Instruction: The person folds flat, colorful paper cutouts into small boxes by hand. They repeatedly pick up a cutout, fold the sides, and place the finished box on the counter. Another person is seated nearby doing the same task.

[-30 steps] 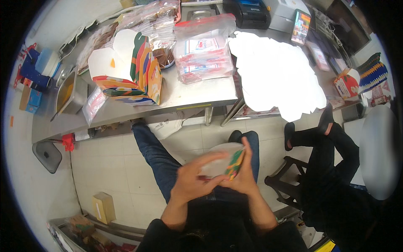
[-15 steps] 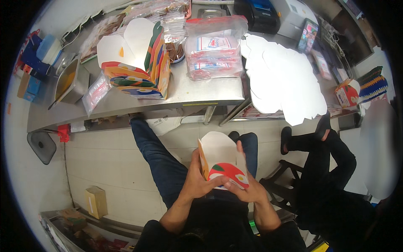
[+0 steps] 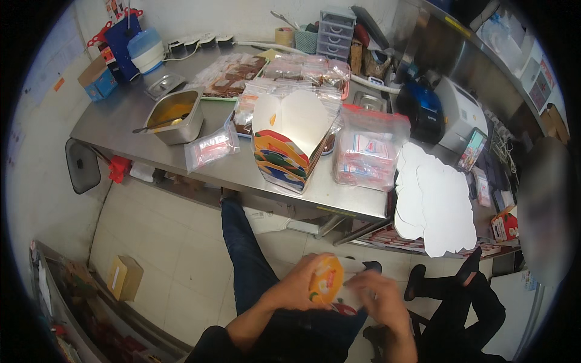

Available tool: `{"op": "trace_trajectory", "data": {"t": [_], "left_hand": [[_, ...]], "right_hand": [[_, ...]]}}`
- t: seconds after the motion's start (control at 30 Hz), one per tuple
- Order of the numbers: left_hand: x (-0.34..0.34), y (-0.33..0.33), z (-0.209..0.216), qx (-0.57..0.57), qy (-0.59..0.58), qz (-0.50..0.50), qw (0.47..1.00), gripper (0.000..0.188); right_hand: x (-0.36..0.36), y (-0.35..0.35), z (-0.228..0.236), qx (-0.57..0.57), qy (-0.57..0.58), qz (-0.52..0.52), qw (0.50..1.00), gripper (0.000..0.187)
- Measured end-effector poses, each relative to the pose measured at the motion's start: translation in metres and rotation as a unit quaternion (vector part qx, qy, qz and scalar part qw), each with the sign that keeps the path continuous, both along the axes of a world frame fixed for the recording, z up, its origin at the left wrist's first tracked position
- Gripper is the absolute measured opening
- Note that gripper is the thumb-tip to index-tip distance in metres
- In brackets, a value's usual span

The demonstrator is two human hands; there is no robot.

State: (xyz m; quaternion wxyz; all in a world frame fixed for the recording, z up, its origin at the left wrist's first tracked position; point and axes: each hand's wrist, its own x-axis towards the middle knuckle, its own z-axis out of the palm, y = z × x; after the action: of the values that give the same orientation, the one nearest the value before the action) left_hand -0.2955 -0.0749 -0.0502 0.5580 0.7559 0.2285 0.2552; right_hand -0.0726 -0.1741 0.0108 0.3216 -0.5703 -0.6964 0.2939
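My left hand (image 3: pixel 295 285) grips a folded paper takeaway box (image 3: pixel 327 279) above my lap, its orange printed side facing up. Close by the box's right side is my right hand (image 3: pixel 382 297), blurred by motion. Its fingers bend toward the box, but I cannot tell whether they touch it. On the steel table (image 3: pixel 200 166) ahead stands a stack of nested takeaway boxes (image 3: pixel 281 158) with colourful sides and raised white flaps. Flat white box blanks (image 3: pixel 433 202) lie piled at the right.
Left of the stack are a steel pan (image 3: pixel 175 115) of yellow contents with a spoon and a small clear packet (image 3: pixel 212 148). A bag of packets (image 3: pixel 372 148) and a phone (image 3: pixel 472 149) lie rightward. Another person's dark-clad legs (image 3: pixel 460 308) are at the right.
The view has swung up and left. The box has tipped from upright, opening up, to its side, held in my left hand. My right hand has shifted off its front.
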Motion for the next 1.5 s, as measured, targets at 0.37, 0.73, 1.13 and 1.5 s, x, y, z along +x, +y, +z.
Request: {"op": "trace_trajectory", "data": {"t": [0.37,0.73,1.13,1.5], "left_hand": [[-0.020,0.078,0.005,0.104,-0.256,0.251,0.928,0.152],[0.038,0.171,0.020,0.099,-0.243,0.433,0.863,0.128],[0.023,0.167,0.013,0.158,-0.177,0.418,0.877,0.114],[0.032,0.170,0.014,0.234,-0.137,0.436,0.858,0.109]], "right_hand": [[-0.012,0.084,0.110,0.156,-0.166,0.139,0.964,0.037],[-0.070,0.261,0.283,-0.044,-0.407,0.189,0.893,0.066],[-0.101,0.346,0.125,-0.247,-0.509,0.118,0.816,0.050],[-0.121,0.327,0.126,-0.153,-0.376,-0.020,0.914,0.040]]}}
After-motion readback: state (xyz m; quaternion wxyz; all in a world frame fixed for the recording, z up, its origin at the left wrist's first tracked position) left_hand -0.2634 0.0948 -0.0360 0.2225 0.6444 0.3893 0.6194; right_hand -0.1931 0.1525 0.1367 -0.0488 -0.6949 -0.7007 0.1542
